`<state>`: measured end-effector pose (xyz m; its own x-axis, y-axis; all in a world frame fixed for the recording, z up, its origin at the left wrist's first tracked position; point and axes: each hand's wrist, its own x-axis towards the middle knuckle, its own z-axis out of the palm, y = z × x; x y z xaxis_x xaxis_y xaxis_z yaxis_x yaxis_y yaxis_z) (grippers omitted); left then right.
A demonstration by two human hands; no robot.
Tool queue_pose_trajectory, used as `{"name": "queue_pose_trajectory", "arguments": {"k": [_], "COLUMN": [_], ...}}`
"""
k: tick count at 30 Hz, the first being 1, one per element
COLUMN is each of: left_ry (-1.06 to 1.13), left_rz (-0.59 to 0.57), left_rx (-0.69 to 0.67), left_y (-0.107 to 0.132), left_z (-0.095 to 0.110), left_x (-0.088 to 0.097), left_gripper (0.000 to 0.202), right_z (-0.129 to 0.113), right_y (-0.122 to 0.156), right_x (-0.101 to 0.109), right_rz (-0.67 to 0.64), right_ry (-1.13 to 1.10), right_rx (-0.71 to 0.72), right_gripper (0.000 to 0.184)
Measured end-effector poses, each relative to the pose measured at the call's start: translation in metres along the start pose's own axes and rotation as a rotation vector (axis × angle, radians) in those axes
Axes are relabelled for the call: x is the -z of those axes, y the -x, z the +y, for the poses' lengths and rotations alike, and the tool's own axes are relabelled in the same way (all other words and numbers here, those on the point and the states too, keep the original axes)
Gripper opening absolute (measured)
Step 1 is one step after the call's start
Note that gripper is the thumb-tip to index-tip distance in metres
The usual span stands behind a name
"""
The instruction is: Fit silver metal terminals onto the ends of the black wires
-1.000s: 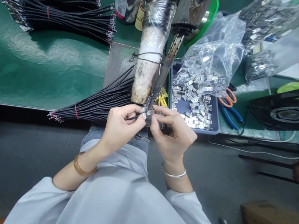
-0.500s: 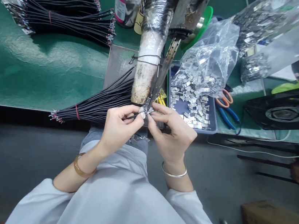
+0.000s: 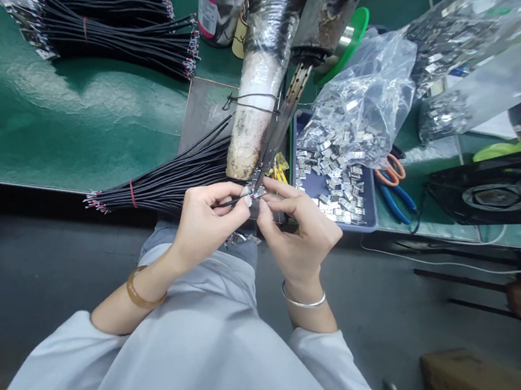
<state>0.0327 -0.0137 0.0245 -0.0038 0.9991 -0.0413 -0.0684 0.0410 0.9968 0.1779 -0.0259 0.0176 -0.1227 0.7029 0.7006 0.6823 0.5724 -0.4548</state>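
Note:
My left hand (image 3: 207,224) is closed, thumb and forefinger pinching the end of a black cable (image 3: 227,204). Facing it, my right hand (image 3: 300,225) is closed in a pinch at a small silvery metal connector (image 3: 258,193), which meets the cable's end between my fingertips. Right above this spot comes down the dark tip of what looks like a soldering iron, its perforated metal barrel (image 3: 297,91) slanting up to the right. Whether the tip touches the connector I cannot tell. A bundle of black cables (image 3: 176,175) with a red tie lies behind my left hand.
A plastic-wrapped hose (image 3: 249,107) ends close over my hands. To the right stand a blue tray (image 3: 371,206) of metal connectors, a plastic bag (image 3: 383,70), blue-handled pliers (image 3: 395,199) and a black fan (image 3: 495,196). More cable bundles (image 3: 119,37) lie back left.
Both hands hold nearly the same place, with only tiny finger shifts at the connector. The hose and iron appear slightly further up and left in view.

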Motion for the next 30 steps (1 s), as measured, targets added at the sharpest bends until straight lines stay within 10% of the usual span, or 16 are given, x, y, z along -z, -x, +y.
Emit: {"name": "queue_pose_trajectory", "arguments": {"k": [30], "left_ry": [-0.010], "left_rz": [-0.022], "left_rx": [0.039], "left_y": [-0.0006], "left_z": [-0.0007], "left_x": [0.0009], "left_gripper": [0.017], "right_z": [-0.0006], "right_y": [-0.0018], "right_x": [0.0010], "right_rz": [-0.026], "right_ry": [0.005], "right_rx": [-0.021], "right_gripper": [0.017]}}
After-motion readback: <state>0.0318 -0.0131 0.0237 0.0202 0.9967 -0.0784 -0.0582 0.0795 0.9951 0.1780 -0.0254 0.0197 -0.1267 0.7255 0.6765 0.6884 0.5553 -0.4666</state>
